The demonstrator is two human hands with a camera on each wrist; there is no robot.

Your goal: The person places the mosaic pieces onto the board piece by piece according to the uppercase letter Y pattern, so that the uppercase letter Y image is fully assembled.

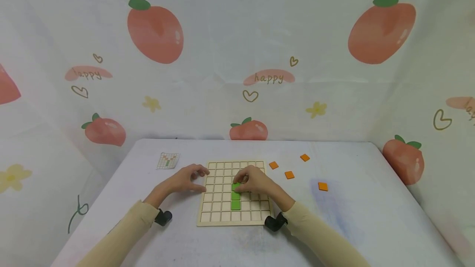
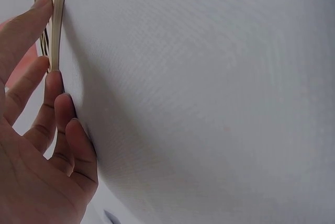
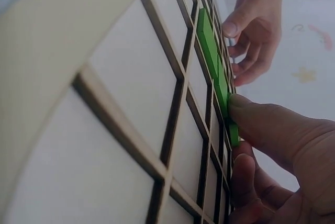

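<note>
A wooden grid board (image 1: 217,206) lies flat on the table. Two green square tiles (image 1: 236,200) sit in neighbouring cells of one column. Just above them in that column, my right hand (image 1: 256,182) pinches another green tile (image 3: 233,133) between thumb and fingertips; how fully it sits in its cell is hidden by the fingers. At the board's left edge, my left hand (image 1: 187,179) rests with thumb and index fingertip touching the rim, its other fingers loosely bent in the left wrist view.
Several orange square tiles (image 1: 289,175) lie scattered right of the board on the white table (image 1: 167,242). A small paper card (image 1: 168,161) with a coloured grid pattern lies at the back left. Behind hangs a fruit-printed cloth (image 1: 208,52).
</note>
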